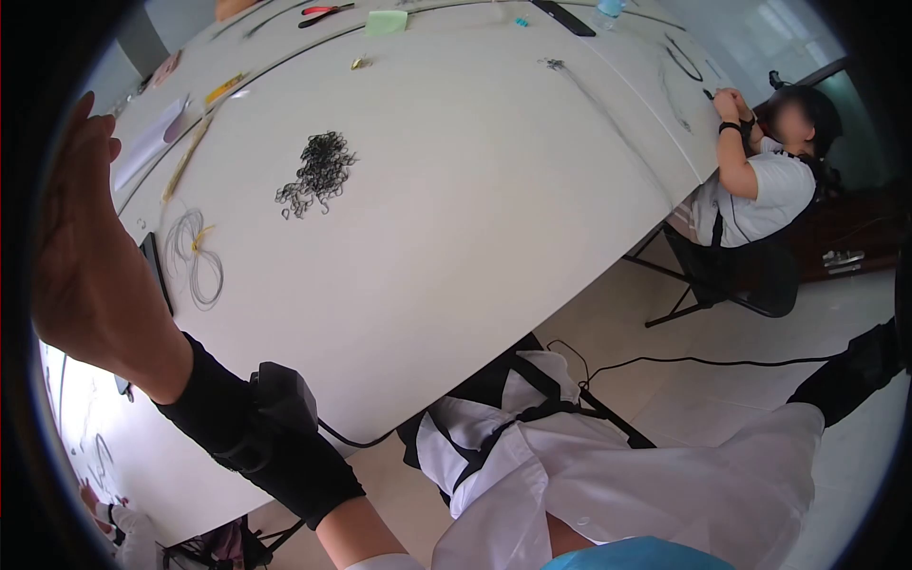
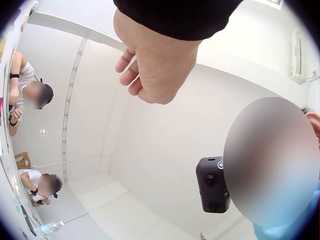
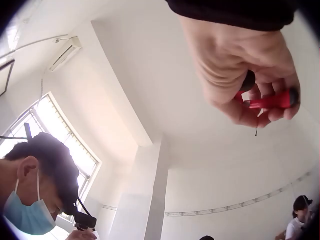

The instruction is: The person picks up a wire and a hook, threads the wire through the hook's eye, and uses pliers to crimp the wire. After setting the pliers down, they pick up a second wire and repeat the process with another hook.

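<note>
My left hand (image 1: 90, 256) is raised over the left side of the table in the head view, holding nothing. Its fingers (image 2: 131, 75) hang loosely bent in the left wrist view. In the right wrist view my right hand (image 3: 245, 75) grips a red-and-black-handled tool (image 3: 272, 101). The palm and fingers hide the tool's working end, and a thin dark tip pokes out below. Only the right forearm's black band (image 1: 850, 375) shows in the head view. A pile of small black hooks (image 1: 323, 171) lies on the white table (image 1: 456, 228).
A grey wire coil (image 1: 195, 256) tied in yellow lies left of the hooks. Red-and-black-handled pliers (image 1: 325, 13), a green note (image 1: 387, 23) and a small gold item (image 1: 359, 63) lie farther back. Another person (image 1: 774, 171) sits at the right edge. A cable (image 1: 703, 359) crosses the floor.
</note>
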Demonstrator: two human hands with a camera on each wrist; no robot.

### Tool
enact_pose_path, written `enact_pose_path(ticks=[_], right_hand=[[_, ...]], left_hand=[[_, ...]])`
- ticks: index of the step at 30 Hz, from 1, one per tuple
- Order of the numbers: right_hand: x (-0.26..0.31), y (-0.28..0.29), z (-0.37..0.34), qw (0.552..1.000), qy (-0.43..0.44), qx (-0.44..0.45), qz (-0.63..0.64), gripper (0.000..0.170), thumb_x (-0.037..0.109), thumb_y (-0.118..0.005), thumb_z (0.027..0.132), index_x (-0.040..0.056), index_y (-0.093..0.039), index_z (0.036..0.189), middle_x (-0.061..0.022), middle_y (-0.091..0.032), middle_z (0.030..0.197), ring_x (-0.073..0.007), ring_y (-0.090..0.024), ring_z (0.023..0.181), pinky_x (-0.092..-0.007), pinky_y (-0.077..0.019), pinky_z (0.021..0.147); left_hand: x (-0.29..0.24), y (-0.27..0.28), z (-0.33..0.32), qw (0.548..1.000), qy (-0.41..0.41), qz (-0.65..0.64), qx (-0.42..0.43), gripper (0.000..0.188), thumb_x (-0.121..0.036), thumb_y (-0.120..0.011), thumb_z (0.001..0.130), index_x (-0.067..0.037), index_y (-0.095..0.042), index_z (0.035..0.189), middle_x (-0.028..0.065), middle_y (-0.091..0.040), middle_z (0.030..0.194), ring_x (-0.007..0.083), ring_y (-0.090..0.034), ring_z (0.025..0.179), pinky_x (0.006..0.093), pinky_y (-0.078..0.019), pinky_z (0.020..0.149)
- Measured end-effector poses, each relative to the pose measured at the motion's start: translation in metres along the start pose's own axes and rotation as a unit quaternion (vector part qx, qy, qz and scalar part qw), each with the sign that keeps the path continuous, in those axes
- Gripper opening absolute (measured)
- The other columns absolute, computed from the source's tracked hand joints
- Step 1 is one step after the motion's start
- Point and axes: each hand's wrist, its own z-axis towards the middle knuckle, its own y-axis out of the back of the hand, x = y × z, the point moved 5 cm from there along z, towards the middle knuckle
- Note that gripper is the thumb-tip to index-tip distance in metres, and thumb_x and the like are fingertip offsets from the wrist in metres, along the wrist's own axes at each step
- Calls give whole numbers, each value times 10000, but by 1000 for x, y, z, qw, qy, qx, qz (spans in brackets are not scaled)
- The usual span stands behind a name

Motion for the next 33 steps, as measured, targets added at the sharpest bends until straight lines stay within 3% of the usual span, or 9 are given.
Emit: enact_pose_path(ticks=[4, 6, 9, 11, 16, 17, 19, 23, 33], right_hand=[[-144, -22, 44, 950, -121, 118, -261, 573, 279, -652, 918, 18, -515, 1409, -141, -649, 1182, -168, -612, 1040, -249, -429, 933], [-178, -124, 36, 942, -192, 211, -176, 642, 196, -686, 891, -34, -451, 1442, -25, -571, 998, -87, -521, 807, -230, -413, 723], [-227, -266, 39, 903, -110, 356, -213, 206, 146, -659, 805, 15, -608, 956, -28, -591, 747, -127, -538, 689, -279, -424, 600], [-269, -345, 53, 895, 28, 374, -241, 227, 187, -689, 778, 16, -652, 922, -95, -646, 774, -221, -605, 707, -365, -477, 663], [-263, -462, 60, 864, -28, 399, -306, 304, 225, -686, 780, 17, -693, 1001, -185, -715, 923, -305, -699, 880, -408, -533, 800], [-271, -473, 66, 856, -16, 392, -335, 309, 226, -673, 788, 20, -694, 1017, -194, -714, 964, -322, -695, 923, -420, -532, 825], [-292, -504, 68, 842, 6, 379, -384, 321, 229, -648, 805, 28, -696, 1051, -211, -712, 1046, -355, -687, 1010, -446, -529, 875], [-303, -525, 68, 823, -11, 376, -426, 346, 236, -632, 828, 36, -689, 1104, -219, -685, 1165, -384, -648, 1117, -475, -515, 936], [-288, -525, 63, 860, -40, 352, -368, 497, 424, -665, 814, 16, -690, 1097, -234, -687, 1146, -392, -642, 1133, -479, -507, 933]], left_hand=[[11, 2, 1, 998, -47, 25, -15, 178, 21, -608, 939, 125, -695, 1054, 209, -719, 1126, 280, -725, 1001, 334, -563, 961], [12, 7, 0, 997, -64, 40, -8, 158, -3, -638, 933, 78, -724, 1038, 173, -737, 1105, 246, -739, 966, 303, -569, 928], [8, 9, -1, 999, -36, 37, 2, 187, -47, -595, 968, 32, -716, 1086, 142, -720, 1157, 214, -720, 1011, 275, -539, 956], [10, 2, -5, 999, 40, -14, 5, 274, -104, -476, 1044, 14, -667, 1202, 135, -669, 1286, 204, -669, 1146, 262, -479, 1051], [23, 11, -2, 996, -57, 65, 15, 247, -92, -521, 1021, 7, -688, 1174, 139, -708, 1177, 217, -708, 1046, 258, -507, 1009], [23, 14, -2, 992, -85, 94, 21, 242, -91, -533, 1016, 5, -691, 1173, 138, -715, 1157, 216, -714, 1028, 257, -511, 1000], [23, 9, 13, 978, -99, -178, -36, 202, -103, -615, 929, 66, -669, 1025, 94, -653, 834, 111, -573, 673, 232, -468, 644], [10, 13, 15, 990, 30, -139, 2, 192, -78, -601, 923, 84, -656, 1009, 78, -632, 811, 104, -551, 656, 219, -449, 633], [23, 3, 12, 988, -45, -142, -26, 196, -94, -606, 933, 82, -651, 1004, 84, -648, 829, 106, -587, 694, 225, -475, 658]])
